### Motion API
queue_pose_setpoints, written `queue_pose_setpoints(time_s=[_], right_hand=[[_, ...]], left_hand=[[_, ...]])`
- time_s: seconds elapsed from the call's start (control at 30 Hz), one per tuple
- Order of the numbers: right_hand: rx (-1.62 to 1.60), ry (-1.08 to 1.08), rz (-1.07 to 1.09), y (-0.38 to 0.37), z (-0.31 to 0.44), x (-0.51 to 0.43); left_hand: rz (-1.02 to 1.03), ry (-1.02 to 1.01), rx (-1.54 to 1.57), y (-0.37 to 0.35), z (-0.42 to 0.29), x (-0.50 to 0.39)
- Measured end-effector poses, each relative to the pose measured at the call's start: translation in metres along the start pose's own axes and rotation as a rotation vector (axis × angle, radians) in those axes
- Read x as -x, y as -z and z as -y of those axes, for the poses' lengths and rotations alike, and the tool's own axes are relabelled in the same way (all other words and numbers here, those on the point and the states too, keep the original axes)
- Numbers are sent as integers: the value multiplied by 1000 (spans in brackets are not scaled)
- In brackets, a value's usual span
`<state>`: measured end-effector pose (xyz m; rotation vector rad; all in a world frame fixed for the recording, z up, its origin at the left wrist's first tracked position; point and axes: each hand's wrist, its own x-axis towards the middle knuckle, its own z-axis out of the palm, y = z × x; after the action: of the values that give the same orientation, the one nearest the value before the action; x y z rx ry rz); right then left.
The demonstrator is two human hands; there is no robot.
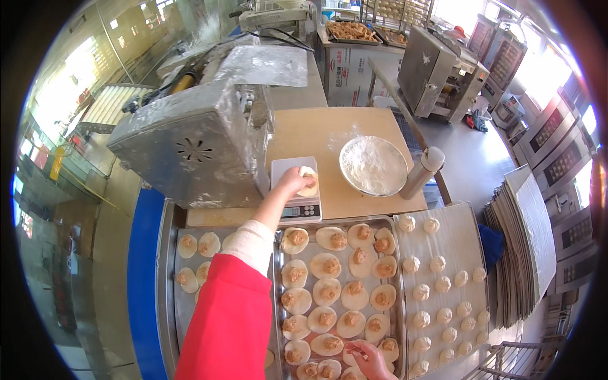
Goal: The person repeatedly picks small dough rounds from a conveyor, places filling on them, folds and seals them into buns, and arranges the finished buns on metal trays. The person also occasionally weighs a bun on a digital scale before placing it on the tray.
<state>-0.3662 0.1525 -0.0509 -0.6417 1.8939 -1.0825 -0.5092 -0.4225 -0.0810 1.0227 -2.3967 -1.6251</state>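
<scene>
My left hand (pixel 290 181), in a red sleeve with a pale cuff, grips a dough round (pixel 309 189) over the platform of a digital kitchen scale (pixel 285 167). Part of the round is hidden by the fingers. My right hand (pixel 369 362) hovers at the lower edge of the view with its fingers apart, and I see nothing held in it. Beneath it lies a metal tray (pixel 400 294) of flat dough rounds, each topped with a lump of brownish filling (pixel 327 292). Rows of pleated buns (pixel 442 284) sit on a lined tray (pixel 430 247) to the right.
A wide bowl of flour (pixel 373 164) stands on the wooden board (pixel 304 128), beside a grey bottle (pixel 424 172). Left of the scale is a flour-dusted metal machine (pixel 190 147). Another tray (pixel 183 304) holds filled rounds at left. Stacked trays (pixel 520 251) rise at right.
</scene>
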Motion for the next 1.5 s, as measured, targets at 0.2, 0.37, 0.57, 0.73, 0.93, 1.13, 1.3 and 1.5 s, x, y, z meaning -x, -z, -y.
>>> queue_pose_setpoints(time_s=[0.2,0.37,0.57,0.73,0.93,1.13,1.3,1.5], right_hand=[[-22,11,-12,18,21,-7],[19,17,26,27,34,-14],[-8,-45,40,26,31,-12],[-18,-36,33,25,33,-10],[-18,3,7,20,25,-7],[29,27,3,16,15,-4],[58,-31,19,13,8,0],[23,-103,28,7,5,5]], left_hand=[[-553,33,-682,11,-14,-14],[-354,39,-553,37,-51,-22],[-245,172,-603,38,-69,-4],[-235,155,-615,37,-63,0],[-254,124,-616,33,-50,-8],[-216,154,-639,31,-47,-5],[-165,281,-594,20,-37,5],[-445,-249,-613,-14,-15,28]])
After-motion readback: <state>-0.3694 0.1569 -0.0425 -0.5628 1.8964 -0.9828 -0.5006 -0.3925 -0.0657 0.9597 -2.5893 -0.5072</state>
